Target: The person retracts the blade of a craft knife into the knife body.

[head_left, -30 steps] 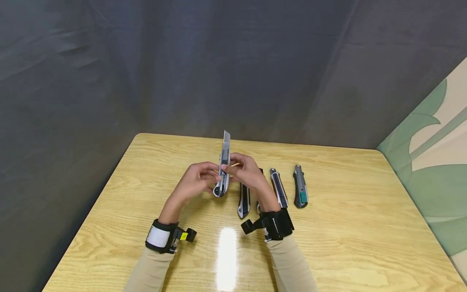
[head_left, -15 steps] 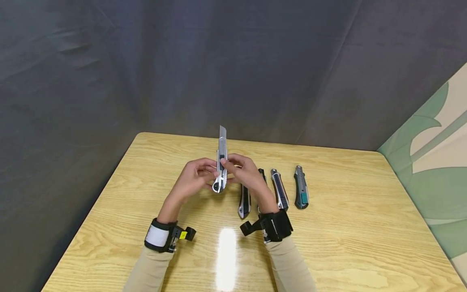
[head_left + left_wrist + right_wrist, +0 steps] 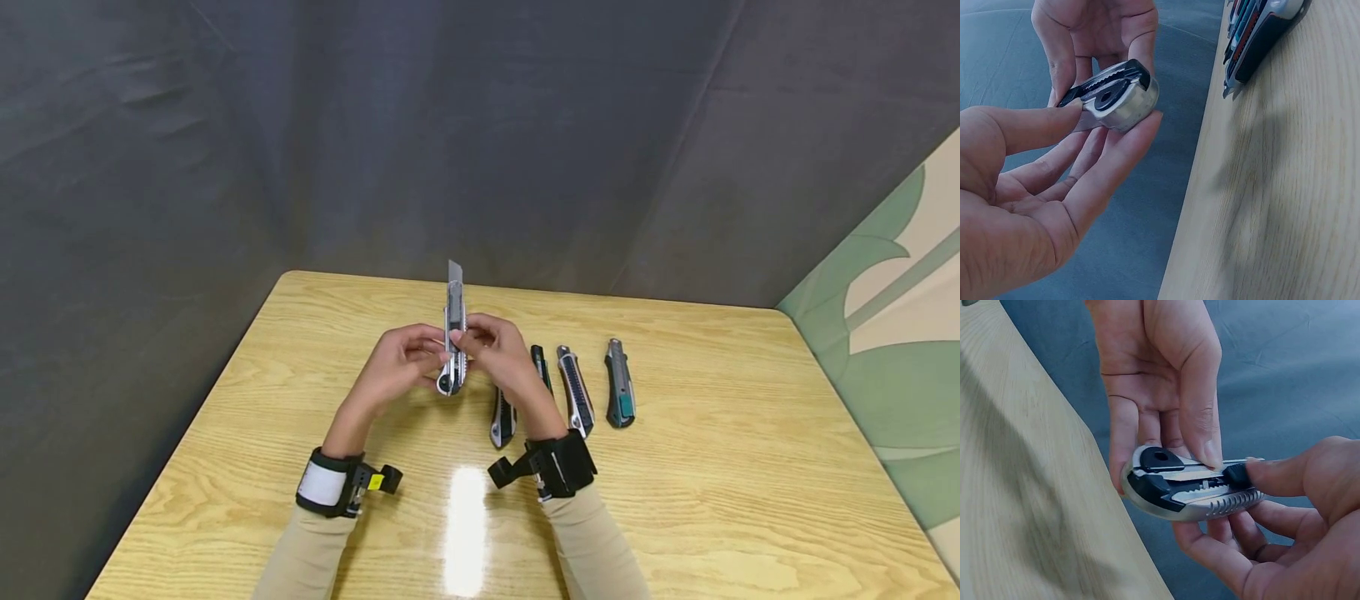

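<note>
A silver and black utility knife (image 3: 455, 304) is held above the table between both hands in the head view, its blade showing at the top end. My left hand (image 3: 397, 367) pinches the lower part of the handle between thumb and fingers. On the other side, my right hand (image 3: 506, 358) grips the knife, with the thumb on its black slider (image 3: 1237, 475) in the right wrist view. The rounded butt end of the knife (image 3: 1125, 103) faces the left wrist camera, and the blade is hidden there.
Several more utility knives lie right of the held one: a dark one (image 3: 504, 421) and a green-black one (image 3: 539, 362), both partly behind the right arm, a silver-edged one (image 3: 576, 392) and a grey-teal one (image 3: 621, 387). A dark curtain (image 3: 480, 142) hangs behind the wooden table (image 3: 720, 467).
Both hands have shifted the knife slightly left and up since a second ago. Over the last half second, the right thumb has slid a little down the handle. The knives on the table stay put.
</note>
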Demonstrator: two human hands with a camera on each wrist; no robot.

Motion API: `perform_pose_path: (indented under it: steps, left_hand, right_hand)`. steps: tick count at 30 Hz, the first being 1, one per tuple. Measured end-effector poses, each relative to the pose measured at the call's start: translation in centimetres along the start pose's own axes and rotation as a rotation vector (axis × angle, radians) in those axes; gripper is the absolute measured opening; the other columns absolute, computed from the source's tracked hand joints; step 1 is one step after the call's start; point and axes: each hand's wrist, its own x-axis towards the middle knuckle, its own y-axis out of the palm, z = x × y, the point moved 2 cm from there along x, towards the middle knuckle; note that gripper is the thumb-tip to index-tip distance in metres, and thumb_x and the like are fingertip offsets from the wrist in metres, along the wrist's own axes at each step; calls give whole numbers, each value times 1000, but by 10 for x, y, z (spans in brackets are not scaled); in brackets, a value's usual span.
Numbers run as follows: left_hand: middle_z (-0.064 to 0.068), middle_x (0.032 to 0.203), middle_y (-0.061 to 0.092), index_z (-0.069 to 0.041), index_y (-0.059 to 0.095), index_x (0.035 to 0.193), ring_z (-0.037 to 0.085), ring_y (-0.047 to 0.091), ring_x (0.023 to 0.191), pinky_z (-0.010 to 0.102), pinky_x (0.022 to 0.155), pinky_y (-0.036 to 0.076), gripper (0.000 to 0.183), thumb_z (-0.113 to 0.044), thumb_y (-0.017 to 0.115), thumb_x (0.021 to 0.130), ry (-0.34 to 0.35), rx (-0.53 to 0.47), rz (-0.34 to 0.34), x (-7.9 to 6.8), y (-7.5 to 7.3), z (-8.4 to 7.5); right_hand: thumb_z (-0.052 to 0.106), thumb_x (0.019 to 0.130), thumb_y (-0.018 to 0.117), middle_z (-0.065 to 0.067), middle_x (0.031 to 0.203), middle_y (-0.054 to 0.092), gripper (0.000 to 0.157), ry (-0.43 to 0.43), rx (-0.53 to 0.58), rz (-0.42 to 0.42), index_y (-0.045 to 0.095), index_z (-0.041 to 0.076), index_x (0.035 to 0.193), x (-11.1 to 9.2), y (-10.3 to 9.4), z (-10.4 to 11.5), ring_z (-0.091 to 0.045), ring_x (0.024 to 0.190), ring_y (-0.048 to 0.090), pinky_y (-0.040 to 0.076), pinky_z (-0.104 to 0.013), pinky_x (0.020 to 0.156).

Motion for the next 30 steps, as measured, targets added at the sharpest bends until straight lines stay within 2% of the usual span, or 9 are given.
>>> perform_pose_path:
  steps: [4, 7, 12, 15, 18, 22, 30]
  left_hand:
    - [24, 103, 62, -3, 60, 113, 29, 65, 85, 55, 69, 61, 29, -6, 67, 85, -6, -21, 18, 0, -2, 1]
    - [23, 103, 62, -3, 60, 113, 30, 65, 85, 54, 68, 61, 28, -6, 66, 86, -6, -27, 20, -1, -4, 2]
    - [23, 101, 63, -2, 60, 113, 30, 65, 84, 52, 66, 62, 27, -6, 65, 87, 4, -25, 22, -2, -5, 3]
    - [23, 102, 63, -1, 61, 112, 31, 65, 84, 51, 66, 62, 26, -6, 65, 87, 3, -26, 26, -2, -7, 4]
    - [23, 103, 62, -1, 62, 111, 32, 65, 84, 50, 66, 63, 25, -7, 65, 87, -8, -23, 32, -3, -7, 4]
    - [25, 105, 61, 0, 60, 113, 32, 64, 86, 50, 68, 62, 27, -9, 65, 88, -23, -27, 47, -3, -8, 2]
    - [26, 107, 60, 1, 60, 114, 31, 65, 87, 49, 68, 63, 27, -7, 63, 88, -23, -41, 31, -2, -8, -1]
  right_hand:
    - [14, 89, 65, -13, 90, 58, 21, 5, -25, 5, 65, 4, 108, 0, 1, 1, -23, 77, 56, 59, -55, 75]
    - [13, 88, 66, -15, 91, 57, 23, 9, -42, 15, 65, 4, 109, 0, 1, 1, -23, 78, 56, 60, -52, 73]
    - [11, 85, 68, -14, 92, 58, 25, -17, -112, 21, 66, 5, 110, 1, 2, 0, -24, 81, 56, 57, -34, 64]
    - [11, 84, 69, -13, 91, 58, 25, -21, -136, 23, 66, 6, 108, 1, 3, -1, -24, 81, 56, 53, -28, 60]
    - [12, 84, 68, -12, 92, 58, 24, 10, -127, 40, 65, 7, 108, 1, 3, -2, -23, 80, 56, 57, -33, 64]
    - [15, 86, 67, -13, 96, 58, 24, 63, -86, 76, 63, 7, 108, 1, 2, -2, -23, 82, 60, 60, -49, 74]
    - [24, 92, 61, -20, 114, 57, 33, 111, -42, 135, 59, 5, 119, 0, 1, 4, -29, 95, 61, 59, -54, 79]
